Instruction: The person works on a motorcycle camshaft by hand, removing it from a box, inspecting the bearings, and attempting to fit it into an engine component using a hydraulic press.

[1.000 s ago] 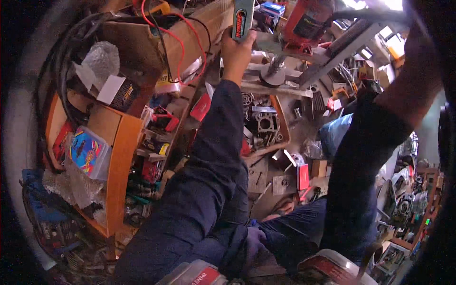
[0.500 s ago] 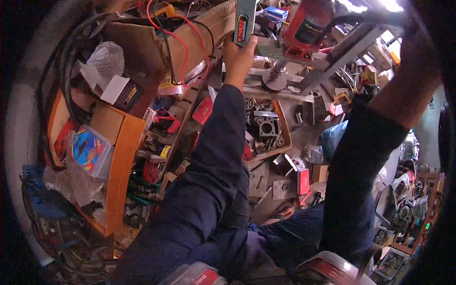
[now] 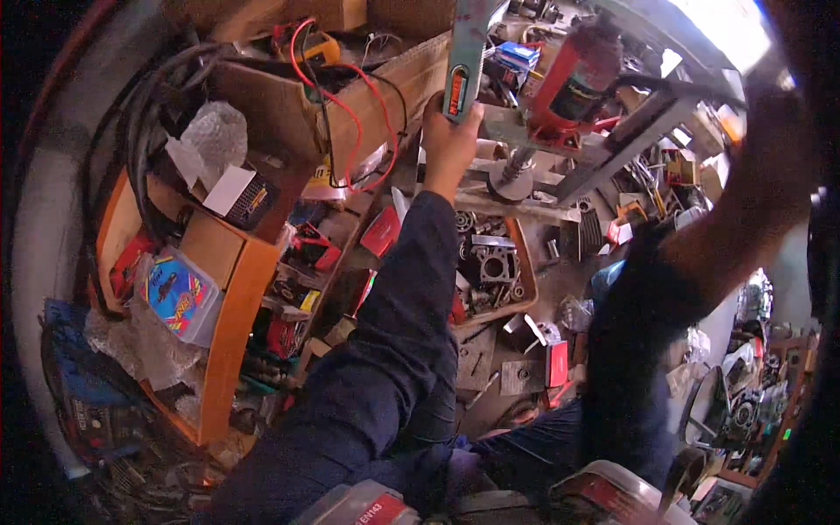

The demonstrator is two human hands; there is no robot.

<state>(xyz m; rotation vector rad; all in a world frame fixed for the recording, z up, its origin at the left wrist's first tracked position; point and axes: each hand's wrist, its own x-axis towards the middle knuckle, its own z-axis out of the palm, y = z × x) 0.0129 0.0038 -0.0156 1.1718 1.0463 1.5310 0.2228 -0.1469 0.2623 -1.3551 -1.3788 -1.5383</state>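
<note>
My left hand (image 3: 451, 150) is wrapped round a grey-green metal upright (image 3: 464, 66) of a press frame, its thumb along the side. To the right of that hand a red hydraulic bottle jack (image 3: 570, 92) stands on the frame's crossbar. A screw-like shaft with a round metal disc (image 3: 510, 182) shows below the crossbar. From the jack a dark lever (image 3: 678, 90) runs right to my right hand (image 3: 772, 94), which is closed on its end. That hand lies in deep shadow against glare, so its separate fingers hardly show.
A tray of metal engine parts (image 3: 528, 293) sits below the frame. At left are an open cardboard box (image 3: 271, 101) with red and black wires and an orange-edged drawer (image 3: 229, 337) holding packages and bubble wrap. Small boxes (image 3: 557, 363) and loose parts litter the floor.
My right hand and the lever's end have come down relative to the jack. The whole view has shifted, with the scene sitting lower. My left hand keeps its grip on the upright.
</note>
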